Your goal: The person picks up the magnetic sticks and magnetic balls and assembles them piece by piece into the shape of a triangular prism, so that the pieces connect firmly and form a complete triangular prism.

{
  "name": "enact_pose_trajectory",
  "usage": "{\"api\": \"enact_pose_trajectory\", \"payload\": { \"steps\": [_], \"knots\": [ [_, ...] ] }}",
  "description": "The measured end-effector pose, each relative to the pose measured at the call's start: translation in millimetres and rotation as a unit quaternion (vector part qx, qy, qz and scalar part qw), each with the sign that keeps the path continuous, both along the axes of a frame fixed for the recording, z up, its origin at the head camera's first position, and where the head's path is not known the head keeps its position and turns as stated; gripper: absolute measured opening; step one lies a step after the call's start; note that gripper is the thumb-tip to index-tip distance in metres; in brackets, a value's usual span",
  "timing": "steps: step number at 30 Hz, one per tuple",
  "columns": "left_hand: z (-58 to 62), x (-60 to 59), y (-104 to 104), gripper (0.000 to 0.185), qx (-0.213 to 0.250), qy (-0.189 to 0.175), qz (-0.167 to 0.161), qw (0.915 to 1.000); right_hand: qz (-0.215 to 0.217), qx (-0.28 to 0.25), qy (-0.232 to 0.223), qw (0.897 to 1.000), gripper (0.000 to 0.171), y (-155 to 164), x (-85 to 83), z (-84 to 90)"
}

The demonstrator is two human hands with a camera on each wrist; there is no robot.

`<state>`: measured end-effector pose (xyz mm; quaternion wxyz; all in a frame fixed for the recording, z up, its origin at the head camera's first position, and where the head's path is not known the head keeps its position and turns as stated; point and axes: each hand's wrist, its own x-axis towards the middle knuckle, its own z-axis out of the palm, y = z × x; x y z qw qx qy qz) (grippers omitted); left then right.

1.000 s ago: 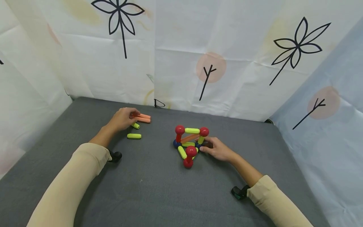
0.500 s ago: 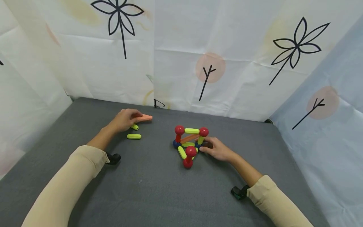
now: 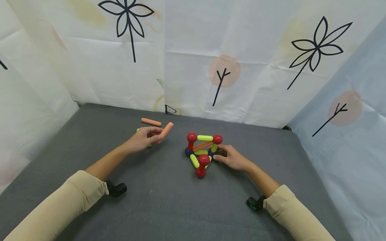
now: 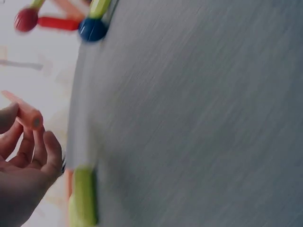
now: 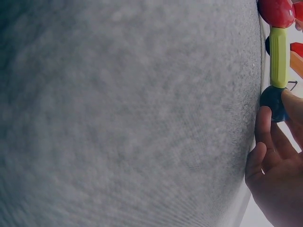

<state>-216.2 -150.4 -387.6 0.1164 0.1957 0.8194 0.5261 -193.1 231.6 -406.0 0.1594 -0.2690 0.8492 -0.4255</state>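
The left hand pinches a smooth orange stick in its fingertips, lifted off the soft gray mat. Behind the hand lies another orange stick, and a yellow-green stick lies just under it. The right hand curls its fingers on a dark blue ball at the bottom of the toy frame, made of shiny red balls and round sticks

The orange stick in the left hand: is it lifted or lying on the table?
Lifted. The left hand pinches the orange stick, tilted, above the grey table.
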Motion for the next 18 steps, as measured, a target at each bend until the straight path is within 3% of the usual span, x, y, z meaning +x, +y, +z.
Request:
{"api": "enact_pose_trajectory", "payload": {
  "steps": [5,8,12,18],
  "knots": [
    [-10.1,18.7,27,0.049,0.072,-0.119,-0.033,0.9897,0.003,-0.004,-0.004,1.000,0.037,1,-0.5,-0.2],
    [-17.0,28.5,45,0.049,0.101,-0.164,-0.049,0.9800,0.004,-0.007,-0.003,1.000,0.037,1,-1.0,-1.1],
    [-21.7,38.8,70,0.049,0.123,-0.183,-0.067,0.9731,0.003,-0.006,-0.001,1.000,0.037,1,-0.8,-1.2],
    [-25.6,43.5,92,0.045,0.118,-0.180,-0.060,0.9747,0.003,-0.003,-0.001,1.000,0.037,1,0.2,0.0]
  ]
}}
